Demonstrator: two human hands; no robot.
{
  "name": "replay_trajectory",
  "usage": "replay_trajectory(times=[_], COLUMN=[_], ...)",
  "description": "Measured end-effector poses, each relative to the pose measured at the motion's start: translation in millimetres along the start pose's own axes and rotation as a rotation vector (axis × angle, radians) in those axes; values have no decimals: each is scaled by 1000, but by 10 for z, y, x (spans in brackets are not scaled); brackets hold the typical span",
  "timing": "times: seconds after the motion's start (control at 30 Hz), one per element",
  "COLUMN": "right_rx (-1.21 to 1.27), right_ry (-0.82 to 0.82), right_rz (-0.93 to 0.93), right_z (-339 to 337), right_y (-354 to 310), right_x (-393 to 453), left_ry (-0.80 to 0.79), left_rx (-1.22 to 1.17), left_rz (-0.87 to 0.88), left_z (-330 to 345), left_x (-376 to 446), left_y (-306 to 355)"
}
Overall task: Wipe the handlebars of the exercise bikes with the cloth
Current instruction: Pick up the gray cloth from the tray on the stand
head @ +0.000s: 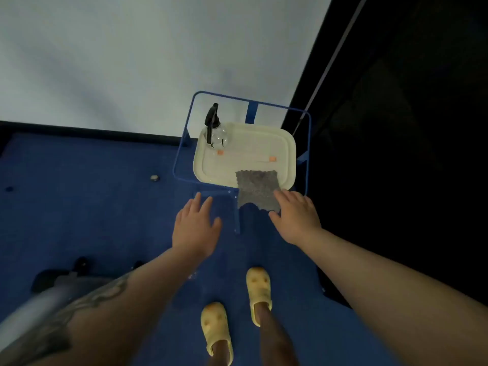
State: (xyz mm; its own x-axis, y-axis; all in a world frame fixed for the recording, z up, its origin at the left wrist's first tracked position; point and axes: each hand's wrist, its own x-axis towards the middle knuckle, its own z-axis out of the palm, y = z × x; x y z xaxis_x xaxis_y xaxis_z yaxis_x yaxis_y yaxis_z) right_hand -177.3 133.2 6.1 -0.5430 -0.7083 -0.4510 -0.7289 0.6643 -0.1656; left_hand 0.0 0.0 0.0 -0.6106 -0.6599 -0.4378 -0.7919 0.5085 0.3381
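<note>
cloth (257, 188): grey, fuzzy, spread flat
place: near corner of the cream tray (287, 143), its near edge hanging over the rim

Both my arms bare to past the elbow, no sleeves showing. Well back from the fingers of my left hand (196, 228), a dark tattoo (87, 307) of curling lines covers the forearm. My right hand (295, 215) and its forearm carry no markings, rings or watch. Below the fingers: pale yellow clogs (258, 294) with holes on top, both feet.
</note>
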Motion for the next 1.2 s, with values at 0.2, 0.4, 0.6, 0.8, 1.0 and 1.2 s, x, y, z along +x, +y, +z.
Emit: replay_trajectory(times=[0.2, 0.4, 0.6, 0.8, 1.0, 1.2], right_rx=[-7, -19, -50, -36, 9, 26], right_ry=[-38, 73, 121, 206, 431, 695], right_rz=[-15, -33, -42, -97, -167, -180], right_z=[270, 407, 276, -184, -1108, -2273], right_y=[169, 200, 232, 92, -195, -515], right_x=[572, 848, 833, 690, 281, -507], left_ry=[38, 108, 99, 154, 284, 469], left_rx=[-23, -15, -16, 7, 28, 29], left_rz=[20, 51, 9, 29, 115, 180], left_z=[343, 477, 356, -84, -960, -2061], left_x=[409, 639, 617, 518, 259, -284], left_y=[54, 107, 89, 132, 314, 578])
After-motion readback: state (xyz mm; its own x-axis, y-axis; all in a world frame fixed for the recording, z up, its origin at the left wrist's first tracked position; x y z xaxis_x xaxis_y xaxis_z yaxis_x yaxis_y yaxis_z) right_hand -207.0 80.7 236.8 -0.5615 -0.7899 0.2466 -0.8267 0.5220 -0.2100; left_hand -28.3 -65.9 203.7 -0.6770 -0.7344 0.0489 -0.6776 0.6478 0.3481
